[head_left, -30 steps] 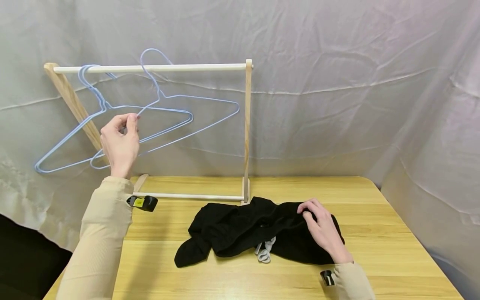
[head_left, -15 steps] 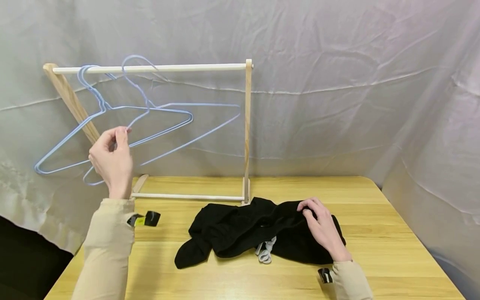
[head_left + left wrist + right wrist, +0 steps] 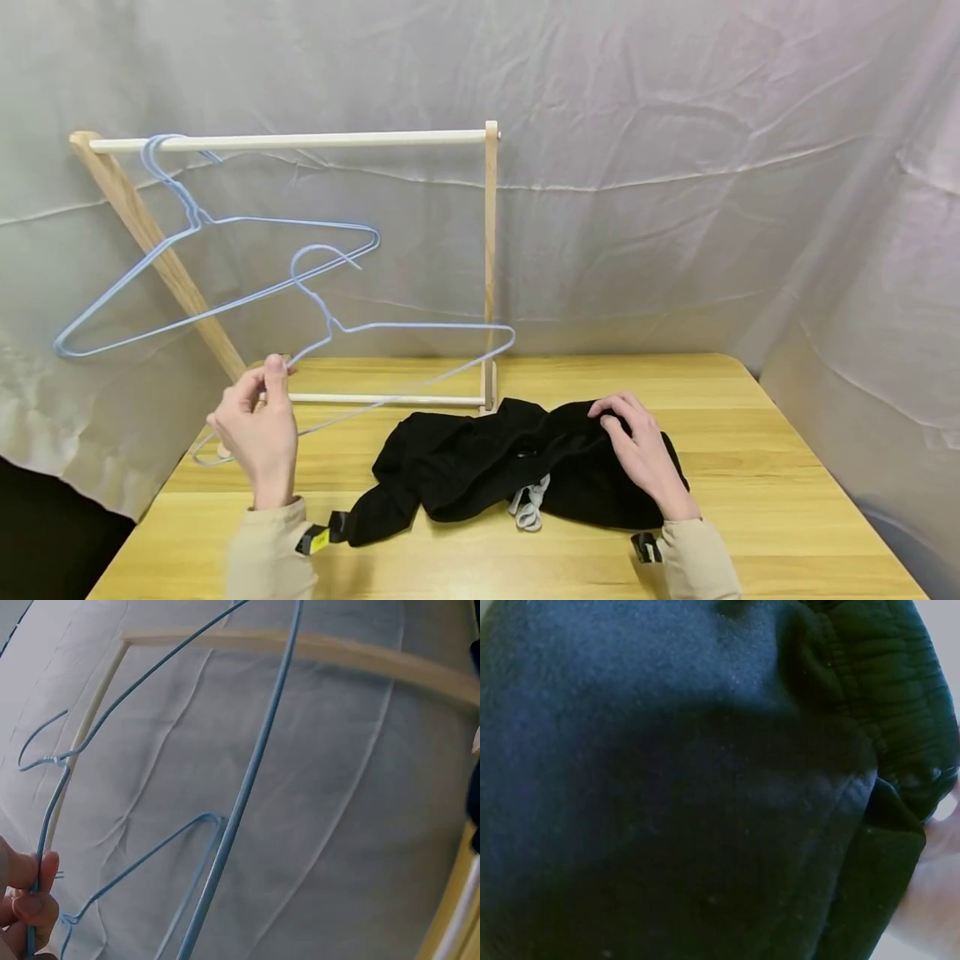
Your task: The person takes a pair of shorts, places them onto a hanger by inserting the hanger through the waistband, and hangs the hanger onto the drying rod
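Observation:
A thin blue wire hanger [image 3: 420, 325] is pinched between the thumb and fingers of my left hand [image 3: 262, 429], low in front of the rack. In the left wrist view the fingertips [image 3: 34, 904] close on one sloping arm of the hanger [image 3: 259, 750]. On the table lie bunched black drawstring pants [image 3: 465, 467] with a pale grey tied cord [image 3: 531, 504]. My right hand [image 3: 645, 454] grips the pants' upper right edge with curled fingers. In the right wrist view the black cloth [image 3: 667, 787] and its gathered elastic waistband [image 3: 892, 682] hide most of that hand.
A wooden rack with a white top bar [image 3: 322, 140] stands at the back left of the wooden table [image 3: 780, 475]. More blue hangers [image 3: 135, 271] hang at the bar's left end. A grey curtain [image 3: 675, 208] closes off the back and the sides.
My left hand has brought the hanger down from bar height to just above the table and slightly right. The right hand and the pants have stayed almost still.

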A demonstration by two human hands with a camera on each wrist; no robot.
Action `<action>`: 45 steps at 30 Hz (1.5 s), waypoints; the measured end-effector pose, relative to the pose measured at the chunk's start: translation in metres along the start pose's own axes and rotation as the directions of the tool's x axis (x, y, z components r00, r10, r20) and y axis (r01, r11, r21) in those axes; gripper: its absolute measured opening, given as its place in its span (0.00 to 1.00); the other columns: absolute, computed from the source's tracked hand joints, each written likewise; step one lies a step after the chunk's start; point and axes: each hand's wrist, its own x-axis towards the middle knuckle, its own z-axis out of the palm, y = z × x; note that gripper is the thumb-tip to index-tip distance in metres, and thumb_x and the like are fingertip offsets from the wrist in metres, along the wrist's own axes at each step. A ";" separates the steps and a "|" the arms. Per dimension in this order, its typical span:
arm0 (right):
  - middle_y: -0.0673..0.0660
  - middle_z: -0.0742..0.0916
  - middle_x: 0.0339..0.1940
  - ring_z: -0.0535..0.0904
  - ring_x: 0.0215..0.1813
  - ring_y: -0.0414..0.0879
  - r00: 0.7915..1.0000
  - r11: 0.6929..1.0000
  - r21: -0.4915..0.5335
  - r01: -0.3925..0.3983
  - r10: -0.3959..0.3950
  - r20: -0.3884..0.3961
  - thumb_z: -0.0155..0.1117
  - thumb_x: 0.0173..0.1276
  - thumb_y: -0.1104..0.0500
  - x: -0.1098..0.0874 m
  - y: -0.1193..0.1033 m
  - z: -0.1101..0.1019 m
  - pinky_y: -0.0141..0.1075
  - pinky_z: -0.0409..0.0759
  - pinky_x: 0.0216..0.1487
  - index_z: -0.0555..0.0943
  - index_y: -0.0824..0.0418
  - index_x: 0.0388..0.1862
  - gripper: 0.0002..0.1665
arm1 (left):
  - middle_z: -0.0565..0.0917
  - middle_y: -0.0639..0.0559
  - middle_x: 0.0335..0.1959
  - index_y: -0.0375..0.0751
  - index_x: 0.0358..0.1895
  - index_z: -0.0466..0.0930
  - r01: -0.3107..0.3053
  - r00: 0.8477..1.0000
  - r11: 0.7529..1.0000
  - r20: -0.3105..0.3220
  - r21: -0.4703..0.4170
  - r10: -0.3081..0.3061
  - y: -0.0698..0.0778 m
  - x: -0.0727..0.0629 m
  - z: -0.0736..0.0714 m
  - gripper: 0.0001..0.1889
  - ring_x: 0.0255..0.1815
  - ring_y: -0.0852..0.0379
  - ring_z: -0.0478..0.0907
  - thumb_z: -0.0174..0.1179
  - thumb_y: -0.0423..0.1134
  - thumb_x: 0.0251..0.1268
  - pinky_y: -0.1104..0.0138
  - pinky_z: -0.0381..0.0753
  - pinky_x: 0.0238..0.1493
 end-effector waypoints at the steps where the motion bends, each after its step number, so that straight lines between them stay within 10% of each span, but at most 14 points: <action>1: 0.50 0.84 0.42 0.75 0.45 0.38 1.000 1.000 0.001 -0.004 0.004 0.004 0.54 0.72 0.69 0.000 0.000 0.000 0.30 0.68 0.48 0.84 0.51 0.38 0.16 | 0.73 0.90 0.21 0.33 0.30 0.89 -0.016 1.000 1.000 0.009 -0.002 0.016 -0.002 -0.004 0.001 0.17 0.26 0.76 0.65 0.64 0.44 0.70 0.70 0.54 0.50; 15: 0.52 0.85 0.45 0.75 0.51 0.28 0.999 0.997 0.059 -0.040 0.041 -0.007 0.56 0.73 0.67 0.001 0.002 -0.003 0.23 0.66 0.55 0.84 0.53 0.43 0.13 | 0.72 0.85 0.22 0.31 0.29 0.87 -0.146 0.965 0.986 0.208 -0.079 0.160 -0.003 -0.038 0.017 0.12 0.27 0.75 0.61 0.65 0.36 0.68 0.67 0.51 0.48; 22: 0.57 0.85 0.46 0.74 0.53 0.24 0.999 0.984 0.177 -0.022 0.029 -0.040 0.55 0.72 0.72 0.001 -0.001 -0.005 0.17 0.64 0.58 0.85 0.58 0.45 0.14 | 0.82 0.49 0.20 0.36 0.29 0.89 -0.161 0.943 0.985 0.284 -0.060 0.171 -0.003 -0.045 0.022 0.09 0.28 0.73 0.62 0.66 0.36 0.66 0.65 0.53 0.47; 27: 0.61 0.85 0.46 0.74 0.53 0.24 0.998 0.973 0.232 0.020 -0.006 -0.061 0.53 0.69 0.75 0.002 -0.007 -0.006 0.17 0.65 0.57 0.85 0.62 0.46 0.17 | 0.84 0.40 0.22 0.35 0.29 0.89 -0.179 0.927 0.982 0.323 -0.059 0.189 -0.003 -0.049 0.025 0.08 0.28 0.74 0.62 0.66 0.35 0.66 0.64 0.53 0.47; 45: 0.44 0.84 0.49 0.75 0.55 0.25 1.000 0.946 0.324 -0.013 0.016 -0.006 0.52 0.72 0.74 0.002 -0.013 -0.011 0.18 0.67 0.58 0.83 0.68 0.50 0.15 | 0.88 0.44 0.26 0.40 0.31 0.90 -0.214 0.873 0.973 0.431 -0.082 0.228 -0.001 -0.057 0.032 0.03 0.29 0.71 0.68 0.69 0.33 0.62 0.66 0.54 0.42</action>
